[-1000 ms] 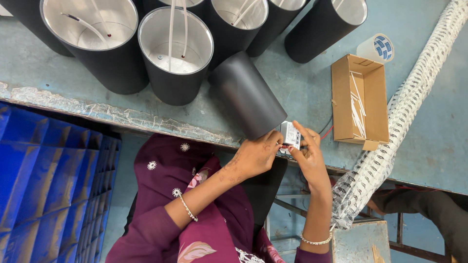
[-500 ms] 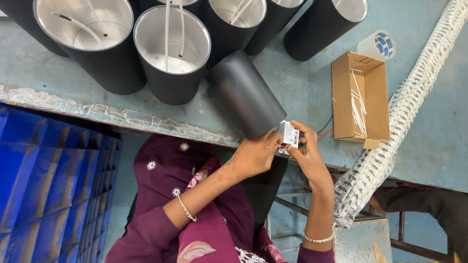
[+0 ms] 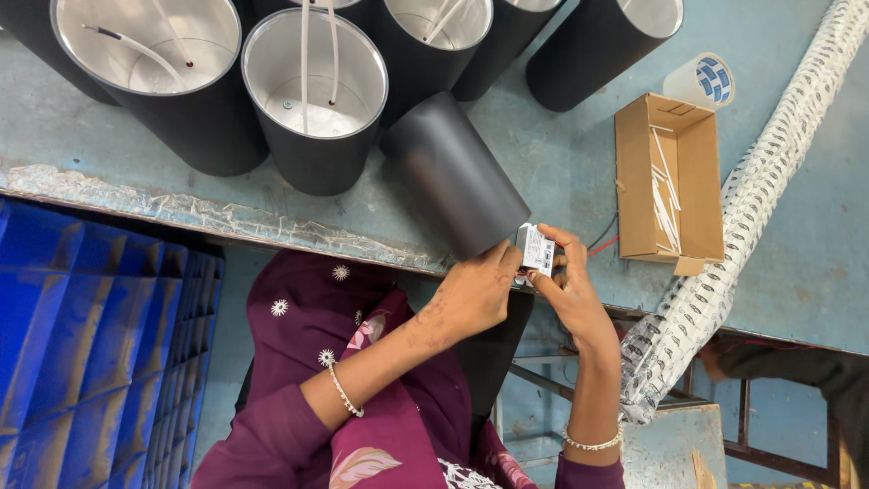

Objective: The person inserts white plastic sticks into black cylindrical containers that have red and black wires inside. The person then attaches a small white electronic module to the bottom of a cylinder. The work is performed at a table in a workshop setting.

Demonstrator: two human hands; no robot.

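Tubes (image 3: 457, 177): we see black outside, shiny silver inside.
Little box (image 3: 536, 250): white with grey marks.
Surface (image 3: 561, 154): dusty blue-green.
Open carton (image 3: 668, 181): brown.
Tape roll (image 3: 701, 80): white with blue checks.
Long wrapped roll (image 3: 756, 195): white with small black marks.
Crates (image 3: 90, 344): bright blue.
Our clothes (image 3: 362, 426): dark purple with small white flowers.

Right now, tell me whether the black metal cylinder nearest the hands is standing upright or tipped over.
Tipped over. The black metal cylinder lies on its side on the blue-grey workbench; the neighbouring open-topped black cylinders stand upright.
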